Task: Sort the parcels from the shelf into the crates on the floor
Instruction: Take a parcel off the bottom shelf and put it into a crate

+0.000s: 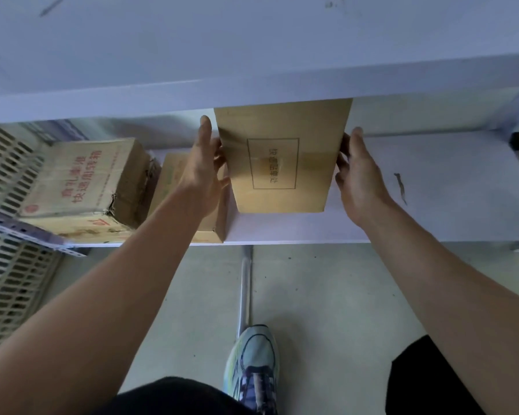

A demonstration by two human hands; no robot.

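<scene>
Head view, looking down at a white shelf (432, 187). Both hands grip a flat brown parcel (282, 157) by its side edges: the left hand (204, 172) on the left edge, the right hand (358, 175) on the right edge, fingers curled around the cardboard. The parcel, printed with a black rectangular frame and characters, sits over the shelf board, its far end under the upper shelf (252, 88). Left of it on the same shelf lie a small carton (219, 217), partly hidden by the left forearm, and a worn carton with red lettering (84, 181). A slotted plastic crate (9, 265) stands at far left. Below, a sneaker (252, 366) rests on the floor (327, 295).
</scene>
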